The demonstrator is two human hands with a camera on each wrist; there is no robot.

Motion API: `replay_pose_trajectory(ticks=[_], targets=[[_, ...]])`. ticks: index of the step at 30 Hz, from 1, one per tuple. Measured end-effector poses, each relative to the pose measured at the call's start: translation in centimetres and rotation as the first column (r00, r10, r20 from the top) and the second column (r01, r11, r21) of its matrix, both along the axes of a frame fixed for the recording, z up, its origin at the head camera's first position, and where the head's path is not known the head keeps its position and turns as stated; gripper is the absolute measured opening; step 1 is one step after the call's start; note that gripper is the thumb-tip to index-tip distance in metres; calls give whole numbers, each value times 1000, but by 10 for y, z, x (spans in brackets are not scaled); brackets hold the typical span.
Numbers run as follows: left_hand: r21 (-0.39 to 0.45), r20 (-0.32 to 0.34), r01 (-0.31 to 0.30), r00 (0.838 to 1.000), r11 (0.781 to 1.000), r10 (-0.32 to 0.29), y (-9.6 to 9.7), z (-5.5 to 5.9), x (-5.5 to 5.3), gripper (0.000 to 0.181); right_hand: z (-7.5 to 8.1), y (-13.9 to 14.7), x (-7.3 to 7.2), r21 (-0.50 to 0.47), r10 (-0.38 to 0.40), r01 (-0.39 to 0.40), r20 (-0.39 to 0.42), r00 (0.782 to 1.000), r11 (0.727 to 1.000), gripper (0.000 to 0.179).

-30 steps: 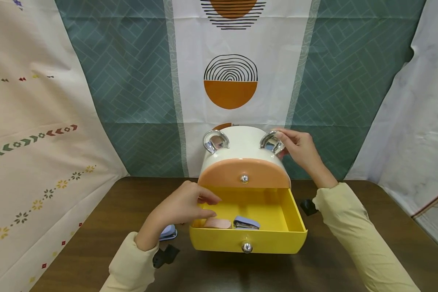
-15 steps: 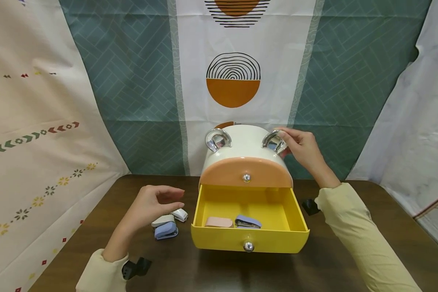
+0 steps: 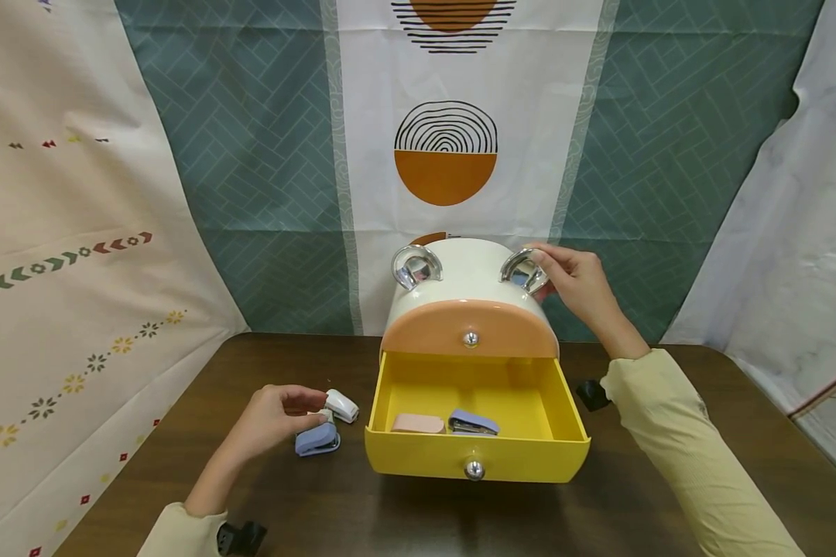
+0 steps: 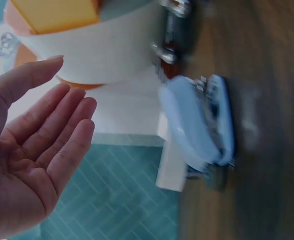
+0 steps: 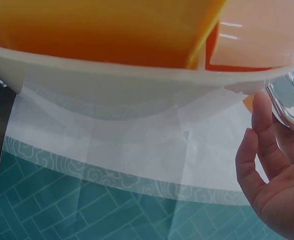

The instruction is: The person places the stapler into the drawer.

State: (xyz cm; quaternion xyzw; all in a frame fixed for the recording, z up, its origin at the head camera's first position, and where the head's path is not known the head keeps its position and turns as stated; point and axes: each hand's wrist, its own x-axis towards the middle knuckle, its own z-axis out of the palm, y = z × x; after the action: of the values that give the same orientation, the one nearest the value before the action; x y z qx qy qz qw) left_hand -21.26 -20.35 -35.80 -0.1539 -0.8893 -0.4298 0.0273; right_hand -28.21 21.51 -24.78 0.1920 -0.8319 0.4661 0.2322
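My left hand (image 3: 275, 422) hovers over small staplers on the table, fingers loosely bent, nothing held. Just ahead of its fingertips lies a blue stapler (image 3: 316, 441), also large in the left wrist view. A white stapler (image 3: 342, 406) sits behind it, and a pale one (image 3: 327, 415) is mostly covered by the fingers. With thumb and fingers, my right hand (image 3: 583, 290) grips the right silver ear (image 3: 507, 265) of a white animal-shaped drawer box (image 3: 470, 267). Its yellow drawer (image 3: 425, 460) is pulled out, holding a pink stapler (image 3: 418, 424) and a purple-blue stapler (image 3: 474, 423).
Above the yellow drawer is a closed orange drawer (image 3: 432, 329) with a silver knob. A left silver ear (image 3: 416, 265) tops the box. The dark wooden table (image 3: 306, 526) ends at a patterned cloth backdrop (image 3: 272, 278).
My left hand has withdrawn from above the yellow drawer, leftward, then lowered toward the staplers on the table. The right hand keeps its grip on the ear.
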Motion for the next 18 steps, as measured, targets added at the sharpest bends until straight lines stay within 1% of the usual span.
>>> replay_pose_trajectory(ticks=[3,5,7,9,14,18], targets=[[-33,-6,-2,1000,999,2,-4,-10,-3,32,0,0,0,3,1,-1,-5,1000,1000,33],[-54,-6,11,1000,998,-12,-6,-16,-5,32,0,0,1,6,0,0,-10,1000,1000,34],[-75,-3,17,1000,997,-18,-7,-21,-6,30,0,0,1,6,1,-1,-11,1000,1000,34],[-96,10,8,1000,995,-7,-8,-25,-7,29,0,1,1,6,3,-3,-9,1000,1000,34],[-134,26,-29,999,991,32,-7,-30,-7,25,0,1,1,4,12,-12,-2,1000,1000,33],[-141,26,-27,999,990,30,-8,-31,-7,24,9,-6,11,-2,15,-15,1,1000,1000,32]])
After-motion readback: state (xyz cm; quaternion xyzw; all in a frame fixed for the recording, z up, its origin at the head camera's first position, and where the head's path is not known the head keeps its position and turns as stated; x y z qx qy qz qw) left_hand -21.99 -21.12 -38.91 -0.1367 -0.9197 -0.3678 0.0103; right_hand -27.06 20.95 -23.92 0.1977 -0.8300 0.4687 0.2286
